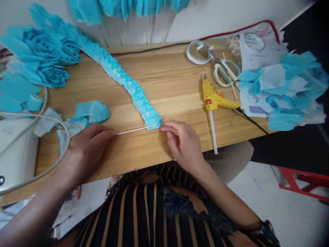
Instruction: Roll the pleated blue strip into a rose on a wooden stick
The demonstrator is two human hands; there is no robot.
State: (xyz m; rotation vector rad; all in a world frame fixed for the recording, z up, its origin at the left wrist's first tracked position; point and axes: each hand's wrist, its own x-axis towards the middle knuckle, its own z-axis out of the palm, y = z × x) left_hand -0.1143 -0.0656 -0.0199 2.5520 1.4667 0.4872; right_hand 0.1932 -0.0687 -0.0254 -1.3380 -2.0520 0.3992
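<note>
My left hand [88, 147] is closed, pinching a thin wooden stick [132, 130] between thumb and fingertips. The stick's far end lies across the near end of a long pleated strip of light-blue crepe paper or thin fabric [125, 80]. That strip runs diagonally over the table, up to the left. At its near end, the curled fingertips of my right hand [183, 142] grip the edge beside the stick's tip. Several blue rosette flowers [52, 73] lie at the upper left. Loose blue pieces [92, 111] rest just beyond my left hand.
Right of my hands lies a yellow glue gun [209, 94] with a white glue stick in it. Behind are scissors [226, 72] and a tape roll [190, 56]. Blue and white pieces [285, 85] are heaped at the right. A pale cable [68, 137] loops by a white device [17, 147].
</note>
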